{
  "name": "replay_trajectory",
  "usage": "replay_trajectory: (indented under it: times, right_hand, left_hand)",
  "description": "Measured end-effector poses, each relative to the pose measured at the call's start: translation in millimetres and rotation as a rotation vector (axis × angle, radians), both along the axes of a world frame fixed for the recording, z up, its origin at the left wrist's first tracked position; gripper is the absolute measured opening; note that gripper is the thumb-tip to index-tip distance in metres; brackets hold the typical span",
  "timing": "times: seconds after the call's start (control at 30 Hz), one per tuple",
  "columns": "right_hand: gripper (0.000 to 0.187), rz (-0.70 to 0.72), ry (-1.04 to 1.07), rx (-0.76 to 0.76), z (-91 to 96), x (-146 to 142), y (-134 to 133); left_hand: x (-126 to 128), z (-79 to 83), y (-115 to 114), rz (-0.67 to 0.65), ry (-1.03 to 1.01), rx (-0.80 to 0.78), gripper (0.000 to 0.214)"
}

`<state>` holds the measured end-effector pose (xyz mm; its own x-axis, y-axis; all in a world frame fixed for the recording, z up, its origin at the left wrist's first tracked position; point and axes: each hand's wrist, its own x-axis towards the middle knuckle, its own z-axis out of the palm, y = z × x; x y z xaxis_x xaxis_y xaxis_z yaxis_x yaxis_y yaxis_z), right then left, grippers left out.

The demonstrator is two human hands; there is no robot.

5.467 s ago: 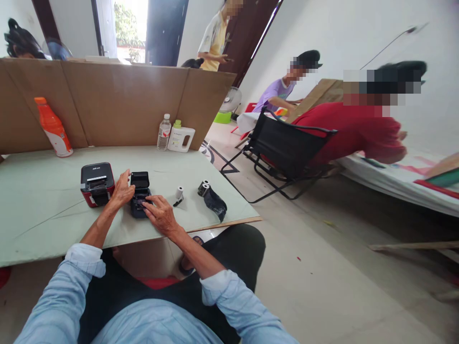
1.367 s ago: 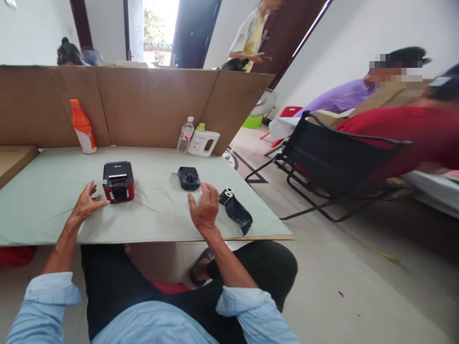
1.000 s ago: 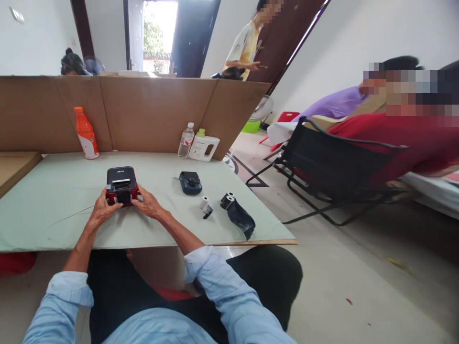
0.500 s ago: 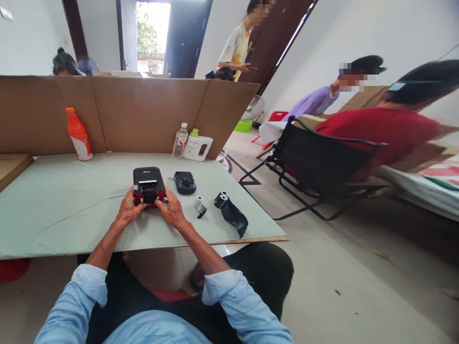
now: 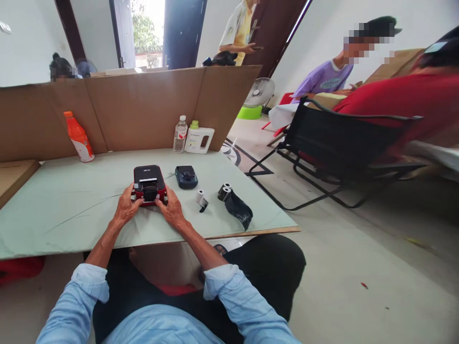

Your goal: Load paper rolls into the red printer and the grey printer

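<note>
A small red and black label printer [image 5: 148, 180] sits on the pale green table [image 5: 64, 210] in front of me. My left hand [image 5: 126, 208] grips its left near corner and my right hand [image 5: 171, 209] grips its right near corner, fingers curled against the case. Just behind and to the right lies a dark blue printer [image 5: 186, 176] with its lid closed. A small white paper roll [image 5: 200, 195] stands to its right, and two rolls in a black wrapper [image 5: 233, 205] lie nearer the table's right edge.
A cardboard screen [image 5: 143, 107] stands along the table's back, with an orange bottle [image 5: 79, 137], a water bottle [image 5: 180, 134] and a white jug [image 5: 199, 139] in front of it. A black folding chair [image 5: 333, 143] and several other people are at the right and behind.
Earlier both hands worked on the open dark blue printer; it now lies closed and further back. Both hands moved to the red printer and slid it right, in front of me.
</note>
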<state>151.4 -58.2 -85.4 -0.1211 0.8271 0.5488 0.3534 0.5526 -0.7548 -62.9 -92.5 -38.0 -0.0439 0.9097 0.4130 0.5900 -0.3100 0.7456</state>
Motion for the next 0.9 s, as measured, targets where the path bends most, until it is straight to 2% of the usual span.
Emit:
replay_trajectory:
  times: [0.3,0.5,0.7,0.9]
  right_hand:
    - [0.067,-0.069,-0.039,0.040,4.2,-0.8,-3.4]
    - [0.070,-0.086,-0.034,0.016,6.1,-0.2,-4.4]
    - [0.075,-0.077,-0.039,0.011,4.5,-0.3,-3.8]
    - [0.082,-0.058,-0.038,-0.034,0.7,-3.1,-3.1]
  left_hand:
    - [0.7,11.9,-5.3,-0.013,0.062,0.034,0.060]
    - [3.1,14.0,-10.0,0.005,0.050,0.065,0.063]
    - [-3.0,20.4,-13.3,0.004,0.226,0.133,0.044]
    - [-8.6,28.2,-12.0,-0.004,0.361,0.151,0.044]
